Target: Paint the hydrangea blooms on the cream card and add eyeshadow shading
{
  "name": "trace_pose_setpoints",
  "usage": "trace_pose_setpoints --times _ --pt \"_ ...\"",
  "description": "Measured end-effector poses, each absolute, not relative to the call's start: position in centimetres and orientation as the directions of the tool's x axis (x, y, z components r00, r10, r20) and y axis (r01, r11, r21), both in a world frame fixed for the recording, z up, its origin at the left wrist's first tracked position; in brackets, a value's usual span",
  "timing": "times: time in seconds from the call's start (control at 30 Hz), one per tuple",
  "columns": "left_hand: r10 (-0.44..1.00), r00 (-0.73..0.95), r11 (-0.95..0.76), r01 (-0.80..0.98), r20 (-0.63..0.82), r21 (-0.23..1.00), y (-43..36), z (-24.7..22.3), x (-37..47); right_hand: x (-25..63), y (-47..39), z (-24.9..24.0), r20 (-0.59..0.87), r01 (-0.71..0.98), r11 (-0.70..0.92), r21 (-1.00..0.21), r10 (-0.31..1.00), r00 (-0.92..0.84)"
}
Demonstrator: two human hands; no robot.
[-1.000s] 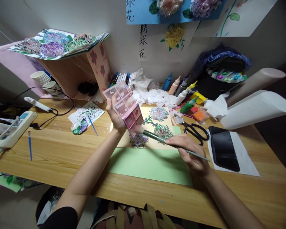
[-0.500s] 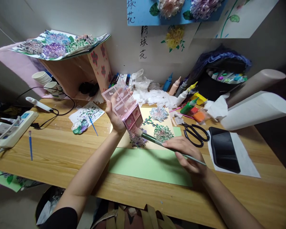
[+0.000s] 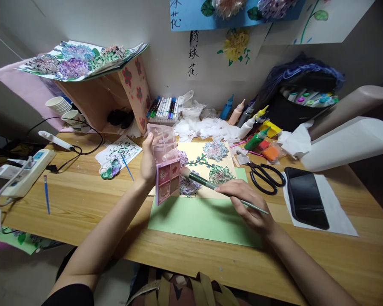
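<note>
Holding, mid-frame: left hand, open pink plastic palette; right hand, green-handled brush; fluffy pastel flowers already formed, remainder unclear.

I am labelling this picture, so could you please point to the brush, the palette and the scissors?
Brush point(image 3: 201, 180): head view, on its dark green part behind the bristles.
Palette point(image 3: 168, 180): head view, on the tray.
Scissors point(image 3: 256, 167): head view, on black handles, near their joint.

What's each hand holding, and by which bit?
The left hand holds the open pink palette by its clear lid, thumb at the edge; the right hand holds the brush by its handle.
</note>
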State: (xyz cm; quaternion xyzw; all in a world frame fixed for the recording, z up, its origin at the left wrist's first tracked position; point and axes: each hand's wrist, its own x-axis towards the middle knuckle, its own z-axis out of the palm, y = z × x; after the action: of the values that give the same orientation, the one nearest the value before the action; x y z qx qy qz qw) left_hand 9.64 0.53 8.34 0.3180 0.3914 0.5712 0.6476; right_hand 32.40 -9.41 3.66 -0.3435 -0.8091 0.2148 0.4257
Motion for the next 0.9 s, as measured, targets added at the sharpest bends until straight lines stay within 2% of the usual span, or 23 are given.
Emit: trace_pose_setpoints --times 0.13,0.27,0.33,0.47,0.6,0.73,0.9 --pt "0.963 0.057 0.262 -0.438 -0.264 0.860 0.3 8.7 9.3 32.2 -9.6 3.7 0.550 0.331 0.722 -0.607 0.683 -0.480" --pt "0.928 0.068 0.366 -0.360 -0.367 0.858 0.2 9.5 9.5 32.2 -9.8 3.8 0.585 0.356 0.708 -0.610 0.705 -0.400" --pt "0.919 0.058 0.387 -0.321 -0.389 0.864 0.1 9.8 9.6 32.2 -9.8 3.9 0.595 0.335 0.734 -0.591 0.677 -0.434" --pt "0.917 0.043 0.395 -0.253 -0.398 0.883 0.3 10.0 9.8 32.3 -10.0 3.9 0.577 0.366 0.708 -0.604 0.706 -0.412" --pt "0.936 0.018 0.349 -0.201 -0.353 0.915 0.6 9.7 10.0 32.3 -10.0 3.9 0.600 0.315 0.756 -0.574 0.650 -0.466" --pt "0.945 -0.006 0.322 -0.160 -0.327 0.933 0.9 9.5 10.6 32.3 -9.8 3.9 0.588 0.351 0.727 -0.590 0.685 -0.431" --pt "0.948 -0.027 0.313 -0.123 -0.319 0.942 1.1 9.8 11.1 32.4 -9.9 3.7 0.607 0.327 0.765 -0.555 0.642 -0.469"
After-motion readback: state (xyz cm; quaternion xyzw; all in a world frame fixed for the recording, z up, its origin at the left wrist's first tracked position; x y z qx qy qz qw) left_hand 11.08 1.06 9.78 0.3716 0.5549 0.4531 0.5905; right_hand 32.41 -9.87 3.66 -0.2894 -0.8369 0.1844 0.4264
